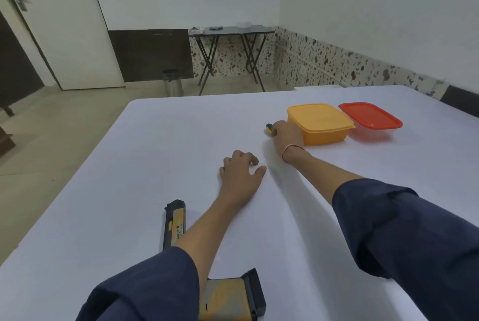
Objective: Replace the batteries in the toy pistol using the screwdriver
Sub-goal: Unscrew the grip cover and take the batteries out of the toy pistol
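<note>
A yellow and black toy pistol (176,225) lies on the white table (155,152) close to me, its middle hidden under my left forearm; its grip shows at the bottom edge. My left hand (241,175) rests on the table beyond the pistol, fingers loosely curled, holding nothing. My right hand (286,136) reaches further out and closes over a small yellow and black object (269,129), likely the screwdriver handle, just left of the yellow box; most of it is hidden by the fingers.
A yellow lidded box (321,124) and a red-lidded clear box (370,118) stand side by side at the far right of the table. Beyond the table's far edge are a folding table (230,30), a metal bin (173,82) and a door.
</note>
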